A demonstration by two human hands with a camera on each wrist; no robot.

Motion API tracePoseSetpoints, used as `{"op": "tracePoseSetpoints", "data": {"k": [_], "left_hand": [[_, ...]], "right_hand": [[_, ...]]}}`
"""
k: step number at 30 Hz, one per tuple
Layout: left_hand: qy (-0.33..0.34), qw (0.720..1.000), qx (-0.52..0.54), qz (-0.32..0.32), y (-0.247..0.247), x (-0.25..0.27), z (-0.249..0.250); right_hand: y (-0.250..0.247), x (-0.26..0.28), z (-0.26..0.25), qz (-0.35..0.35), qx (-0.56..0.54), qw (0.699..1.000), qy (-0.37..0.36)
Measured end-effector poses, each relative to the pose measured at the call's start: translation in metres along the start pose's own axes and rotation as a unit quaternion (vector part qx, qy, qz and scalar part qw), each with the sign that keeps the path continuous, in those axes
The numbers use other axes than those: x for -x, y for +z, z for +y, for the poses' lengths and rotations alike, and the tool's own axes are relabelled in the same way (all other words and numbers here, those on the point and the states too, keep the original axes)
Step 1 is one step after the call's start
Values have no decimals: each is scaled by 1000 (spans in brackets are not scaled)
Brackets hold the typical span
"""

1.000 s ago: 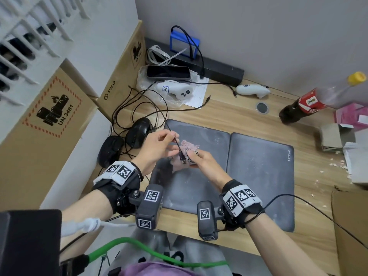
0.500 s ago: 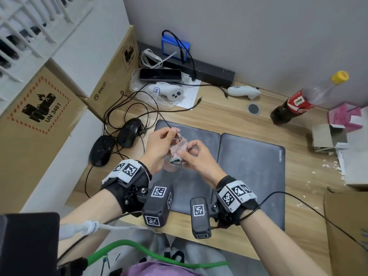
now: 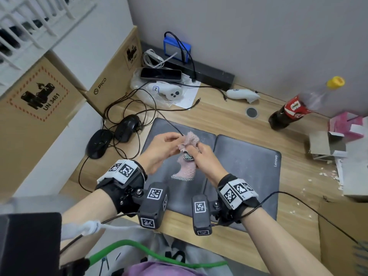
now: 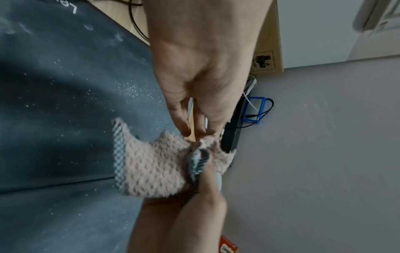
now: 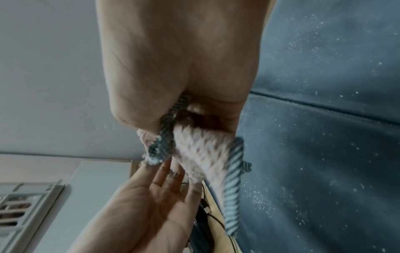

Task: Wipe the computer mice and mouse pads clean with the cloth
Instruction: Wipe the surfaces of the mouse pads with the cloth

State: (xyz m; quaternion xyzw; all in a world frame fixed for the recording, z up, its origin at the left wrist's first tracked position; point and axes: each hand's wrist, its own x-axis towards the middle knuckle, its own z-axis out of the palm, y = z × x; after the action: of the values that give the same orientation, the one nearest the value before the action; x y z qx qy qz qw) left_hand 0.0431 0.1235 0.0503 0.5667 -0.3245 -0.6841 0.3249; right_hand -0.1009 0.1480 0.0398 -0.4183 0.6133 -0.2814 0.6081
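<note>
Both hands hover over the left grey mouse pad (image 3: 159, 128), which is dusted with white specks. My right hand (image 3: 196, 150) grips a bunched pink cloth (image 3: 186, 170) with a grey striped border; its lower part hangs free. My left hand (image 3: 176, 137) pinches a thin black cable (image 3: 169, 124) just where it runs into the cloth. The left wrist view shows my fingertips (image 4: 195, 132) meeting the cloth (image 4: 151, 167). Seen from the right wrist, the cloth (image 5: 201, 147) sticks out of my fist. Two black mice (image 3: 126, 127) (image 3: 99, 143) lie left of the pads. The right pad (image 3: 249, 162) lies bare.
Tangled cables spread around the mice. Cardboard boxes (image 3: 35, 108) wall off the left side. A phone (image 3: 161, 74), two white controllers (image 3: 171, 92) (image 3: 242, 95) and a blue pack (image 3: 175, 49) sit at the back. A cola bottle (image 3: 294, 108), a small open box (image 3: 326, 145) and white crumbs lie right.
The cable's black end, visible between my hands a second ago, is now covered by the bunched cloth. Both hands stayed together over the left pad.
</note>
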Motion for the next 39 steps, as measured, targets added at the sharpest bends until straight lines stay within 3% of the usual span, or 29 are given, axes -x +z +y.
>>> {"op": "tracePoseSetpoints", "data": {"k": [5,14,22,27,32,37,39], "left_hand": [[-15,999,-39,-12,9,5,-1],[0,998,-56,37,35,2,1],[-35,999,-23,-9,46,-1,-5],[-13,1000,-24,13,51,0,-6],[10,998,-36,54,34,-2,-6],[22,998,-31,51,32,2,-4],[25,998,-27,53,33,3,-4]], "right_hand": [[-9,0,1,37,29,999,-16],[-41,6,6,-30,94,993,-66],[-65,16,11,48,180,980,-64],[-74,19,28,1,136,990,-39],[-82,23,34,55,-25,996,59],[-65,18,8,11,-91,996,7],[-55,15,-2,-20,-68,997,-11]]}}
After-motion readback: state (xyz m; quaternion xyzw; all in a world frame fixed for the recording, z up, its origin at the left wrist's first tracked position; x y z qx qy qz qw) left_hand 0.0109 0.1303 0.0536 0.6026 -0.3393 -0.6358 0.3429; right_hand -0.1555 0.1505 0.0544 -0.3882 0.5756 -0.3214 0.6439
